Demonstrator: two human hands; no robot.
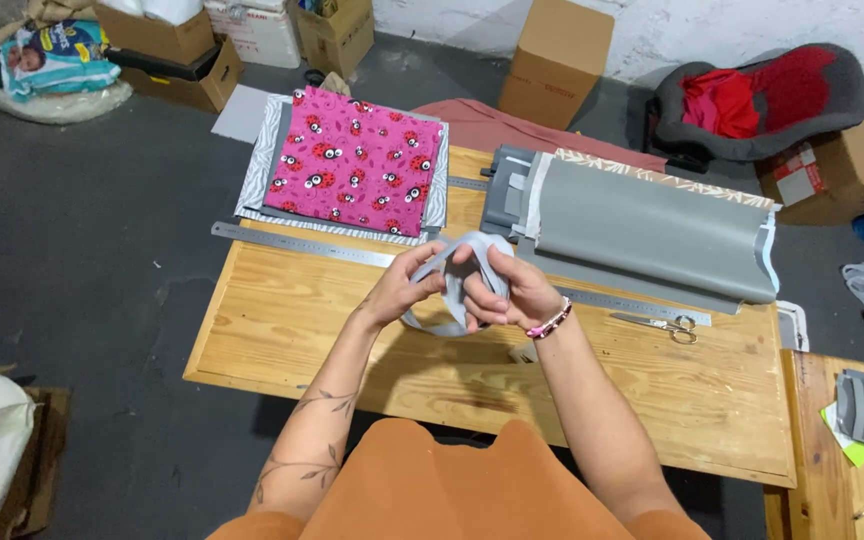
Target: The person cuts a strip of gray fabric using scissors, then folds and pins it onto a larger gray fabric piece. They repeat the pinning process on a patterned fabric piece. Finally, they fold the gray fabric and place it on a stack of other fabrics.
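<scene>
Grey strap sat pinched in both my closed grips, left hand and right hand; even tension suited it.

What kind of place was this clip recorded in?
Probably a small home sewing or craft workshop, perhaps a garage or basement. A wooden table carries pink ladybird fabric, a metal ruler and scissors; cardboard boxes stand along a rough white wall.

Grey fabric strip, looped and bunched, is held above the wooden table, pink fabric at 11 o'clock.
</scene>
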